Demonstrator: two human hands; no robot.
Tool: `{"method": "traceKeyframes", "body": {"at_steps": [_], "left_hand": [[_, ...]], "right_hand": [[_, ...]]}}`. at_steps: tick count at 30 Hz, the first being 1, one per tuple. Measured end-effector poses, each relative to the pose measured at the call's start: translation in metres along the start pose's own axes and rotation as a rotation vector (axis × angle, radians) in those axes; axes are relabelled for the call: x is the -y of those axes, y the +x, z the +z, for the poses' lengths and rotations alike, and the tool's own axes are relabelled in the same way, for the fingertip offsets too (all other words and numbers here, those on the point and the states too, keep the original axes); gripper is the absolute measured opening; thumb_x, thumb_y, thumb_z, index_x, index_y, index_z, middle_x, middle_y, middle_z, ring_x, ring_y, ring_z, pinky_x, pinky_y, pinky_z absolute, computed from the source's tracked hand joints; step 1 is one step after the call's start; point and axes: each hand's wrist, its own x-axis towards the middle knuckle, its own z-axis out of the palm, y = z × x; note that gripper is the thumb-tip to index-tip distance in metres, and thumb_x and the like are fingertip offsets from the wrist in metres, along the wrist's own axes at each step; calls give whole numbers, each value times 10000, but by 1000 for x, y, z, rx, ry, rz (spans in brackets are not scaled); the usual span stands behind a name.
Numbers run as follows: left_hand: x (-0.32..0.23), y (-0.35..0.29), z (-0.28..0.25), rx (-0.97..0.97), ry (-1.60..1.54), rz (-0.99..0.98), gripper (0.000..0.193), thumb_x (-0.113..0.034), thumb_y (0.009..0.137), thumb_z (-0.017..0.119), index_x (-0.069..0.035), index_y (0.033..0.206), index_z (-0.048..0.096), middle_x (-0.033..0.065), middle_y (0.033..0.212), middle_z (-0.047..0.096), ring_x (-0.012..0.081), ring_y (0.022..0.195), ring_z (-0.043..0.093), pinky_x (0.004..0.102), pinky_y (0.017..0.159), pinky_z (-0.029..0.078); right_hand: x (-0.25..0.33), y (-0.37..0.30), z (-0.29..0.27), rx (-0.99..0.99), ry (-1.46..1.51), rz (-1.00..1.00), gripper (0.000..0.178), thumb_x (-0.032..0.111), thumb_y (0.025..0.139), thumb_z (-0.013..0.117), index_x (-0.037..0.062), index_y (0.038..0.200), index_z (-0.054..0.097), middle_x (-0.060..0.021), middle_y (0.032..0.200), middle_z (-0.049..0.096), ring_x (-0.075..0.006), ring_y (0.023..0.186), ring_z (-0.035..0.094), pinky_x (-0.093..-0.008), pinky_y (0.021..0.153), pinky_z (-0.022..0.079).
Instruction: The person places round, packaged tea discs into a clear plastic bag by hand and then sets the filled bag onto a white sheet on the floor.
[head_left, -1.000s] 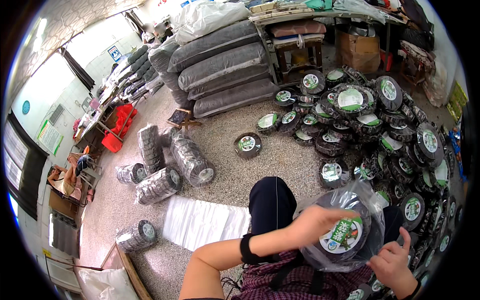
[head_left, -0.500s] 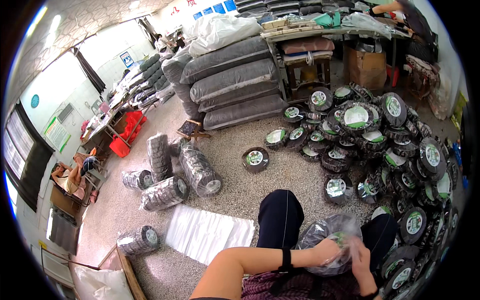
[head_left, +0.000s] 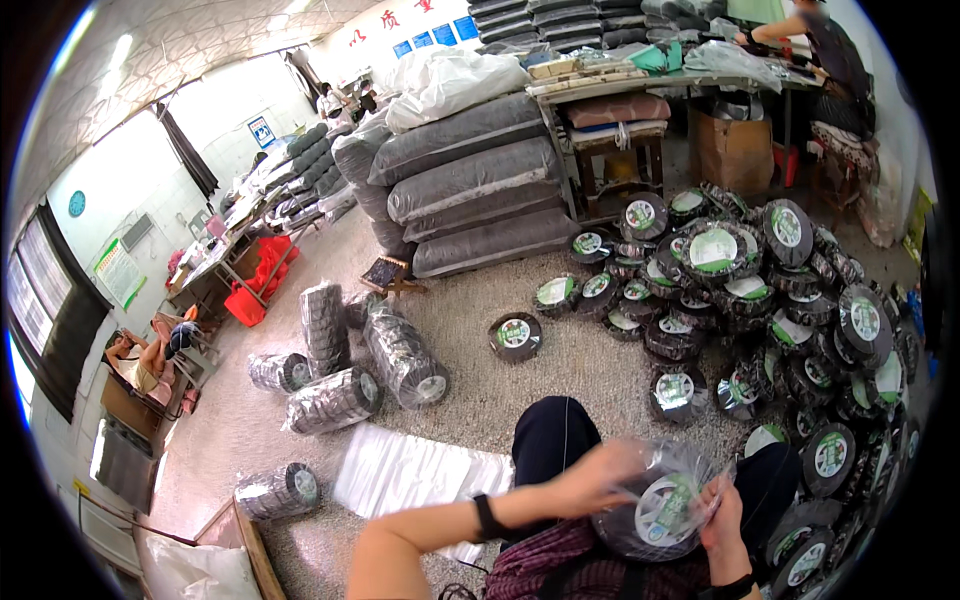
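In my lap lies a round black disc-shaped item (head_left: 622, 532) with a white and green round label, covered by a clear plastic bag (head_left: 680, 462). My right hand (head_left: 722, 512) pinches the bag at the disc's right side. Motion smears my left hand (head_left: 608, 474), at the disc's upper left edge by the bag; its fingers are not clear. On the floor ahead sits one similar black disc (head_left: 515, 337). A large heap of such discs (head_left: 714, 250) rises to my right. Left of my knees lies a stack of flat clear plastic bags (head_left: 415, 475).
Plastic-wrapped rolls of stacked discs (head_left: 335, 399) lie on the floor at left, near a small folding stool (head_left: 388, 273). Long grey wrapped bundles (head_left: 480, 185) are piled ahead. A person (head_left: 835, 60) works at a table (head_left: 690, 80) at far right; another person (head_left: 150, 360) sits at left.
My left hand has moved from over the disc's middle to its upper left edge, uncovering the label. My right hand stays at the bag's right side. The view has shifted slightly.
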Motion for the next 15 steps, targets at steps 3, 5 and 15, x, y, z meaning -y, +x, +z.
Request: {"method": "traceKeyframes", "body": {"at_steps": [3, 5, 15], "left_hand": [[-11, 33, 68, 490, -266, -695, 291, -268, 989, 383, -57, 999, 584, 102, 921, 597, 267, 929, 561, 329, 809, 447], [8, 29, 100, 140, -760, -625, 315, -287, 999, 368, -47, 957, 567, 63, 903, 595, 241, 916, 560, 335, 815, 440], [-15, 43, 99, -284, -895, -696, 343, -227, 962, 490, -97, 1280, 468, -44, 688, 447, 35, 564, 355, 191, 522, 309]], "right_hand": [[-15, 14, -13, -85, -91, 23, 307, 345, 932, 485, 95, 757, 505, -7, 614, 474, -139, 527, 466, -277, 502, 397], [-10, 19, 1, -210, 73, 16, 284, 333, 938, 474, 95, 792, 523, 1, 600, 459, -132, 509, 451, -271, 493, 398], [-20, 30, 2, 54, -758, -267, 194, 223, 923, 543, 93, 780, 535, 35, 571, 435, -59, 474, 406, -234, 428, 319]]}}
